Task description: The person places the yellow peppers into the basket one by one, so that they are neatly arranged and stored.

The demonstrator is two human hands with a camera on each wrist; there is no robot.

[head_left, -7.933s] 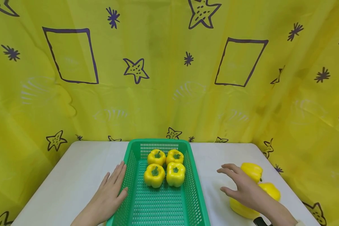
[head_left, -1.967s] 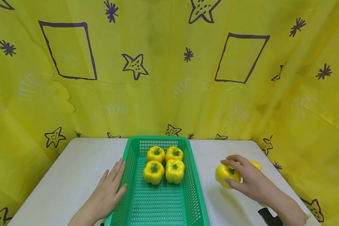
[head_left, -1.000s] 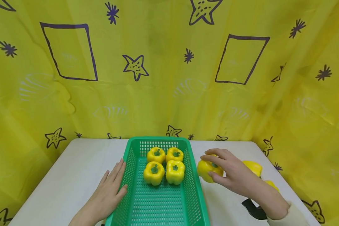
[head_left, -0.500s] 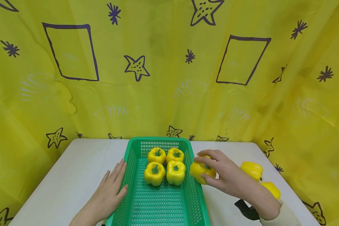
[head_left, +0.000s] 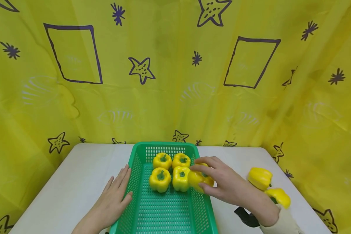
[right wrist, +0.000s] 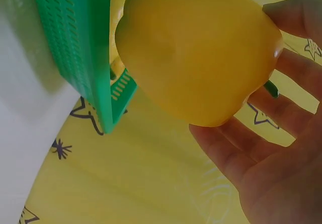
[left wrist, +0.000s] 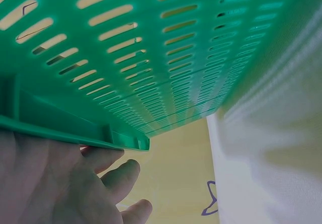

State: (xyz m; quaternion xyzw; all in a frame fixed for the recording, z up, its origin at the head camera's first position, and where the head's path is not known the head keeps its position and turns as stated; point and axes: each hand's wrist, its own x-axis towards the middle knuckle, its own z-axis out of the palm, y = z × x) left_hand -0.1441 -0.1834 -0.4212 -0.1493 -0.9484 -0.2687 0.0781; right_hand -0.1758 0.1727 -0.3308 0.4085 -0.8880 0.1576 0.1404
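Note:
My right hand point(head_left: 219, 175) holds a yellow bell pepper point(head_left: 196, 179) between thumb and fingers, over the right rim of a green plastic basket point(head_left: 206, 208). In the right wrist view the held pepper point(right wrist: 196, 53) hangs beside the basket's outer wall, its green stem toward the palm. Several yellow bell peppers point(head_left: 159, 179) stand grouped in the basket's far half, stems up. My left hand point(head_left: 111, 198) rests with straight fingers along the left rim; the left wrist view has its fingers point(left wrist: 121, 181) just under the rim's edge.
Two more yellow bell peppers point(head_left: 260, 178) lie on the white table point(head_left: 228, 156) at the right, beyond my right forearm. A black strap-like piece point(head_left: 247, 217) shows below the right wrist. A yellow patterned curtain point(head_left: 169, 107) surrounds the table's back and sides.
My right hand picked up a pepper from the right of the table and has carried it left to the basket's right rim. The left hand stays at the left rim.

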